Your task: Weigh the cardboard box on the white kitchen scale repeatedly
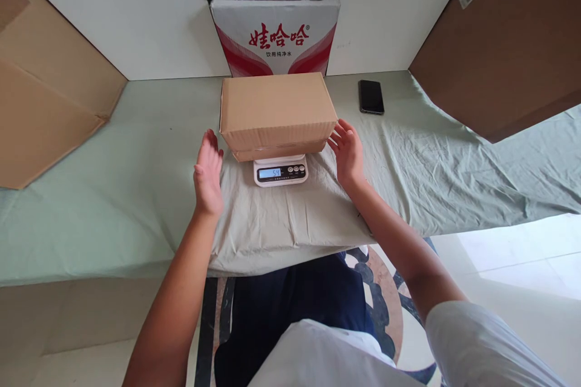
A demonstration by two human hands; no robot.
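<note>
A closed brown cardboard box (276, 109) rests on a small white digital scale (280, 170) whose lit display shows a reading. My left hand (207, 174) hovers just left of the box, fingers stretched out, a small gap between it and the box. On the other side my right hand (347, 151) is open too, fingertips close to the box's lower right corner. Neither hand holds anything.
The scale sits on a table covered with a pale green cloth (113, 193). A black phone (371, 97) lies at the back right. Flat cardboard sheets lean at the left (40, 91) and right (508, 42). A red-and-white printed carton (276, 36) stands behind the box against white panels.
</note>
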